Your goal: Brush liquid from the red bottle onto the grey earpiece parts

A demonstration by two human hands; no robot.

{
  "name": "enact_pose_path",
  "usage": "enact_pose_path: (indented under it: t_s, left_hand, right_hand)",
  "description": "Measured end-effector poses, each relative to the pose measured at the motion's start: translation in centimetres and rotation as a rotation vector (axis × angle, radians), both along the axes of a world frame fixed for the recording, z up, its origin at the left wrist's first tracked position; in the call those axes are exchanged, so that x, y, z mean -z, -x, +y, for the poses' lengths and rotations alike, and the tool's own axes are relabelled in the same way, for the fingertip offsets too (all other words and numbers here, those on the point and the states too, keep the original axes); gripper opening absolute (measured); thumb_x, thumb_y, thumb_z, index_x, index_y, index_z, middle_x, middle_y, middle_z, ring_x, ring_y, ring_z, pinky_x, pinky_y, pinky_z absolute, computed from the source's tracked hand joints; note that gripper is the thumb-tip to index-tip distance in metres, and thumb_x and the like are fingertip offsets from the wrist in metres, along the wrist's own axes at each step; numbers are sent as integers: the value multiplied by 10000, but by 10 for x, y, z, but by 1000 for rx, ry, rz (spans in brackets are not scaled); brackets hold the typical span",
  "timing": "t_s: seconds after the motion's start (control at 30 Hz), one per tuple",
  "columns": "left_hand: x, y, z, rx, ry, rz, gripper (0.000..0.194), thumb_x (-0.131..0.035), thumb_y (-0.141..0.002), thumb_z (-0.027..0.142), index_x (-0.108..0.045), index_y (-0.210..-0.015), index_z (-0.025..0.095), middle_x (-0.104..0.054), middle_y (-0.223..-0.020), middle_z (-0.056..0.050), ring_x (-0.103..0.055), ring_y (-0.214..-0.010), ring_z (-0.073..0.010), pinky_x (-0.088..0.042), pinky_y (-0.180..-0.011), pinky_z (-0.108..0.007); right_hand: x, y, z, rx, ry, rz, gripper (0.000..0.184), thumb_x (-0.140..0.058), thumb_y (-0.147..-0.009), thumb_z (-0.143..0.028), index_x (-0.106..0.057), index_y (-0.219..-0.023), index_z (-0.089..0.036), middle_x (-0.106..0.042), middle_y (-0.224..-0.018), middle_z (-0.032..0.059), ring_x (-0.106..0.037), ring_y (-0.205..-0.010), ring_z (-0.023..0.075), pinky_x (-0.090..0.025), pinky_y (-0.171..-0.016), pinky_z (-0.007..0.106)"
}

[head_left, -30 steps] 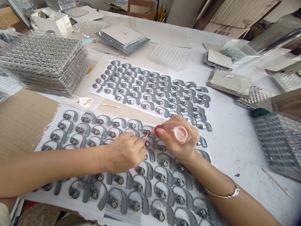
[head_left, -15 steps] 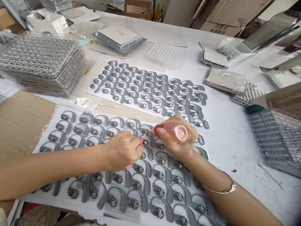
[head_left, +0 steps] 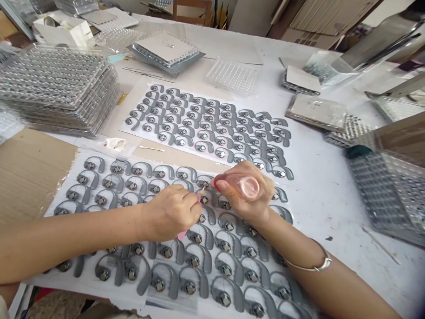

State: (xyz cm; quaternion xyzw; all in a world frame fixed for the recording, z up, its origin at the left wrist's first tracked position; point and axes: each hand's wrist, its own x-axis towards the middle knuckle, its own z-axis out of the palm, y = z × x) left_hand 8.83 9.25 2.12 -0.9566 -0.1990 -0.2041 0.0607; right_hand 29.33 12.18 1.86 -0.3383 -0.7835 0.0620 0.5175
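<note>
Left fingertips pinched together on a thin pink-ended stick (head_left: 199,196), its upper tip at the metal disc of a grey ear-hook piece (head_left: 204,199); whether tip and disc touch cannot be told at this resolution. Pink lower end of the stick (head_left: 182,235) projects at about 7 o'clock below the left hand (head_left: 170,213). Right fingers curled together around a small translucent bottle (head_left: 244,186), held tilted on its side, red nozzle (head_left: 217,182) pointing toward 9 o'clock and ending just beside the stick. Right hand (head_left: 248,191) hovers over the same row, at about 3 o'clock from the left hand, the two hands close but apart. Thin metal bangle (head_left: 313,267) on right wrist. The piece under the tip is one of many like it, set in rows on a white sheet (head_left: 46,279), with both forearms lying across it. A second sheet of the same pieces (head_left: 202,152) lies at 12 o'clock, with a cotton swab (head_left: 152,149) in the strip between sheets. Stacked clear trays (head_left: 58,91) at 10 o'clock; further left, brown cardboard (head_left: 24,171) lies under the first sheet's edge. A small clear tray (head_left: 232,76) lies beyond the second sheet, and a filled tray (head_left: 389,193) at 3 o'clock, both on the white table (head_left: 322,214).
</note>
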Motion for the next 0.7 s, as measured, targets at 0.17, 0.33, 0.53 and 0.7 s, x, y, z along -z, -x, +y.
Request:
enact_pose_path:
  t_s: [0.17,0.33,0.53,0.7]
  left_hand:
    - [1,-1,-1,-9,-5,-23,149,-480,-788,49,-562,-696,134,-569,-616,-51,-526,-540,-172,-455,-522,-299]
    - [-1,-1,0,-12,-10,-32,156,-489,-796,57,-555,-678,135,-559,-610,-46,-520,-535,-170,-451,-518,-298]
    - [-1,1,1,2,53,-14,112,-497,-785,69,-569,-718,122,-580,-655,-60,-544,-565,-174,-467,-540,-302]
    - [1,4,2,-22,89,7,140,-471,-812,84,-546,-710,144,-563,-652,-46,-529,-562,-169,-461,-553,-306]
  right_hand:
    - [2,-1,0,9,10,-7,115,-696,-774,-178,-592,-750,-223,-631,-636,-10,-563,-569,131,-478,-540,302]
    - [1,-2,0,0,3,-8,130,-707,-763,-161,-590,-740,-214,-624,-625,-9,-550,-562,126,-466,-539,296]
    - [2,-3,0,-1,22,-5,129,-715,-750,-170,-596,-721,-209,-619,-625,-12,-549,-555,118,-471,-538,285]
    - [3,-4,0,-4,50,0,113,-703,-762,-185,-602,-720,-210,-622,-623,-10,-554,-549,124,-477,-548,299]
